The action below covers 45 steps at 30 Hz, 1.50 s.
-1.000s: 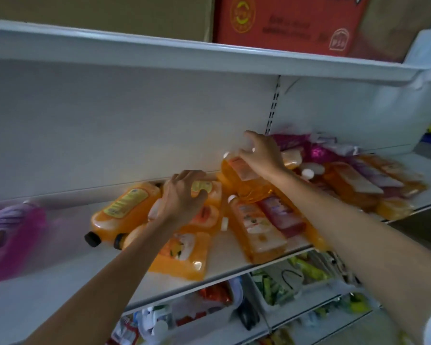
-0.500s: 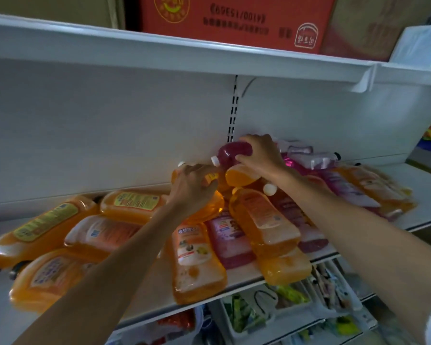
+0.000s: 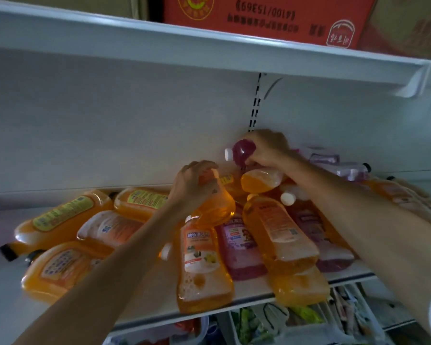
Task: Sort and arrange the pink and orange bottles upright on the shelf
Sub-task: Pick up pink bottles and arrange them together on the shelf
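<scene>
The left hand (image 3: 192, 188) is curled round an orange translucent plastic bottle (image 3: 215, 207), and the right hand (image 3: 268, 151) round a dark pink white-capped bottle (image 3: 244, 151). Both are raised near the white shelf's (image 3: 255, 288) back edge, probably to separate the 2 colours before standing them.

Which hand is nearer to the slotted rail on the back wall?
Right. The right hand, gripping a pink bottle, is just below the rail; the left hand, holding an orange bottle, is lower and further left.

Dim white back panel (image 3: 110, 125), red carton (image 3: 271, 21) overhead
</scene>
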Available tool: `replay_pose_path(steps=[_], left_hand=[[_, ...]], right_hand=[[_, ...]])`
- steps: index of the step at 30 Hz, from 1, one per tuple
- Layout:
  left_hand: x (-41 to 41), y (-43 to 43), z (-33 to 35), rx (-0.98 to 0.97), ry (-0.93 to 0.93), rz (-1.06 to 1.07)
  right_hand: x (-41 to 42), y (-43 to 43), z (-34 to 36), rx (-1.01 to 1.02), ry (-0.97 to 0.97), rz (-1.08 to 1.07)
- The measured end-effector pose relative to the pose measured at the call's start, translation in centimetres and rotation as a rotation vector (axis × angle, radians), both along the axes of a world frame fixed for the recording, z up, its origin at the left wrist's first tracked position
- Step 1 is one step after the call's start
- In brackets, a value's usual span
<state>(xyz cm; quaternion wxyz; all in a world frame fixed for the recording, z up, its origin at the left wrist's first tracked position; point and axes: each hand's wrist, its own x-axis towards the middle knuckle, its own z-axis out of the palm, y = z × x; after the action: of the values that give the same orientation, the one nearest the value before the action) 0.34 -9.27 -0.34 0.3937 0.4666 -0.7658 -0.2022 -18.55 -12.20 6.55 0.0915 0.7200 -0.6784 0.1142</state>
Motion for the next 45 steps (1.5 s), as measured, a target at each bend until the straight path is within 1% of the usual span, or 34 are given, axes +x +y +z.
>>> replay_pose_path(steps=[2, 3, 5, 6, 8, 10, 13, 15, 17, 21, 25, 27, 30, 34, 36, 37, 39, 42, 45], left_hand=[[0.4, -0.2, -0.1, 0.054, 0.079, 0.016], [0.6, -0.2, -0.1, 0.093, 0.154, 0.006], [0.9, 0.0, 0.0, 0.137, 0.333, -0.024], [1.3, 0.1, 0.0, 0.132, 0.39, -0.032], [2.4, 0.4, 0.2, 0.092, 0.422, -0.032], [4.0, 0.8, 0.7, 0.033, 0.421, -0.02], [7.3, 1.3, 1.2, -0.033, 0.465, -0.022], [10.3, 1.6, 1.1, -0.035, 0.512, -0.01], [13.6, 2.1, 0.7, -0.044, 0.496, 0.034], [20.0, 3.5, -1.0, -0.014, 0.478, 0.052], [26.3, 4.7, -2.4, -0.016, 0.402, 0.202], [29.3, 5.2, -2.7, -0.01, 0.371, 0.258], [33.6, 6.1, -3.2, 0.024, 0.304, 0.317], [37.9, 7.1, -4.5, 0.037, 0.079, 0.313], [39.5, 7.5, -5.3, -0.001, -0.096, 0.328], [40.3, 7.7, -5.7, -0.043, -0.206, 0.359], [41.6, 7.9, -6.3, -0.072, -0.353, 0.435], [42.9, 7.8, -7.3, -0.064, -0.475, 0.489], [43.2, 7.5, -8.3, -0.167, -0.532, 0.51]], right_hand=[[0.5, 1.1, 1.1, -0.084, -0.259, 0.09], [1.0, 1.5, 1.8, -0.128, -0.363, 0.128], [2.5, 2.2, 2.7, -0.213, -0.473, 0.204], [3.5, 2.5, 3.1, -0.243, -0.507, 0.243], [5.9, 3.0, 3.5, -0.282, -0.587, 0.312], [8.7, 3.2, 3.8, -0.257, -0.719, 0.347], [12.9, 3.1, 3.6, -0.106, -0.987, 0.368], [15.6, 2.6, 2.8, -0.04, -1.119, 0.364], [18.5, 2.1, 1.8, -0.001, -1.16, 0.383], [24.5, 1.6, -0.3, 0.097, -1.073, 0.441], [30.9, 2.0, -1.7, 0.297, -1.108, 0.552], [34.1, 2.0, -2.6, 0.331, -1.101, 0.58], [38.3, 1.6, -4.3, 0.394, -1.192, 0.577], [42.1, 1.3, -6.9, 0.495, -1.381, 0.542], [43.1, 1.2, -8.3, 0.534, -1.424, 0.459], [43.4, 1.0, -8.8, 0.544, -1.415, 0.419], [43.7, 0.9, -9.1, 0.568, -1.395, 0.378], [43.8, 0.6, -8.9, 0.596, -1.346, 0.415], [43.5, -0.1, -9.2, 0.573, -1.213, 0.449]])
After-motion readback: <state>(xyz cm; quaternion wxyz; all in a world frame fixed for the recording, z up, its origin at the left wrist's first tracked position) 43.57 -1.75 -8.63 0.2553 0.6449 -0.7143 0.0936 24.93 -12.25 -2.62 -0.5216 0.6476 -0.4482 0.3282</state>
